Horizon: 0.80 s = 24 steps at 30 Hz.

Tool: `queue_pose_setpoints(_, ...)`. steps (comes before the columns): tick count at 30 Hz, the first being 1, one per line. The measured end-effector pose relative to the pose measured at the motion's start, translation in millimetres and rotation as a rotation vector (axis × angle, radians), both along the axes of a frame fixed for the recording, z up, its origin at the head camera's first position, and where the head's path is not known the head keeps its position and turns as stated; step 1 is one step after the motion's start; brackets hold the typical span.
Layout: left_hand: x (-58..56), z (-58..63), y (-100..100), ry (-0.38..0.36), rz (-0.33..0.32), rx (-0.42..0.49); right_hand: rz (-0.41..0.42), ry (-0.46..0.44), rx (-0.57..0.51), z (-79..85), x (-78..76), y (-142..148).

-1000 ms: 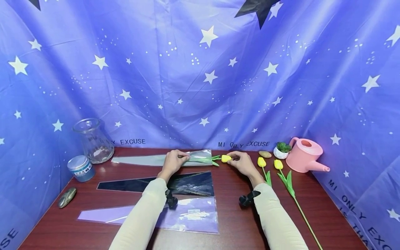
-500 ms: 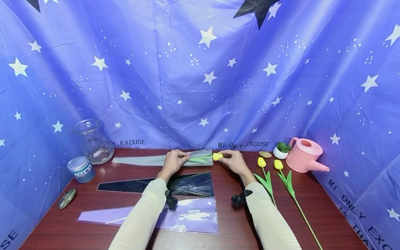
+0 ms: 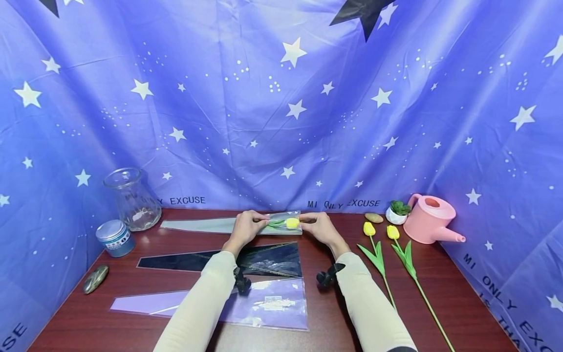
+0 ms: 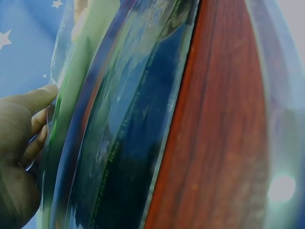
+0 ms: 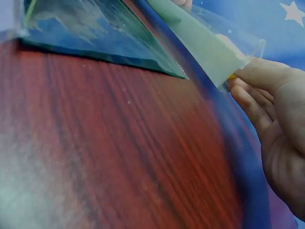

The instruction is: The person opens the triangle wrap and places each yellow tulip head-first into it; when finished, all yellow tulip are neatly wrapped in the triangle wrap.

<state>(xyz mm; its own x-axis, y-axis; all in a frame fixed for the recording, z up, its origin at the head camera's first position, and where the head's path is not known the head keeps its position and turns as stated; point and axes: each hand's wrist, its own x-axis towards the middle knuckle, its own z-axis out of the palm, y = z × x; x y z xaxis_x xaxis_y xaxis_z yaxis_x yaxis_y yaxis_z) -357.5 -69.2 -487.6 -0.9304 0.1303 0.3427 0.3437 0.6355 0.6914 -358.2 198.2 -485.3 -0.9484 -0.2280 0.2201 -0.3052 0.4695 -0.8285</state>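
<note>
At the back of the table lies a clear, pale-backed flower sleeve (image 3: 211,226), tapering to the left. My left hand (image 3: 246,229) pinches it near its middle, thumb uppermost; the left wrist view shows the thumb (image 4: 45,93) at the sleeve's edge. Inside the wide end is a yellow artificial tulip (image 3: 292,223) with green leaves, its stem partly hidden behind my left hand. My right hand (image 3: 323,229) is at the sleeve's mouth, pinching the tulip's head; a bit of yellow shows beside the thumb (image 5: 257,71) in the right wrist view.
Black (image 3: 268,258) and lilac (image 3: 246,313) sleeves lie nearer. Two yellow tulips (image 3: 379,264) (image 3: 411,269) lie right, by a pink watering can (image 3: 426,220), potted succulent (image 3: 398,212) and pebble (image 3: 374,217). Left stand a glass vase (image 3: 136,205) and blue jar (image 3: 115,238), near a stone (image 3: 95,279).
My right hand has moved left with the tulip, and its yellow head has gone from outside the sleeve's mouth to inside it. My left hand has stayed put on the sleeve.
</note>
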Motion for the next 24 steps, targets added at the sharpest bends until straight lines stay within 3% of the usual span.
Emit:
queue_pose_setpoints(14,-1.8,-2.1,9,0.008,-0.015,-0.013,-0.033,-0.067,-0.029,-8.8,-11.4,0)
queue_pose_setpoints(20,-1.1,-0.2,6,-0.013,0.002,-0.024,-0.029,-0.069,-0.043,-8.5,-8.3,2)
queue_pose_setpoints(24,-1.7,1.0,3,0.002,0.029,-0.031,-0.070,-0.040,-0.044,-7.3,-0.8,8)
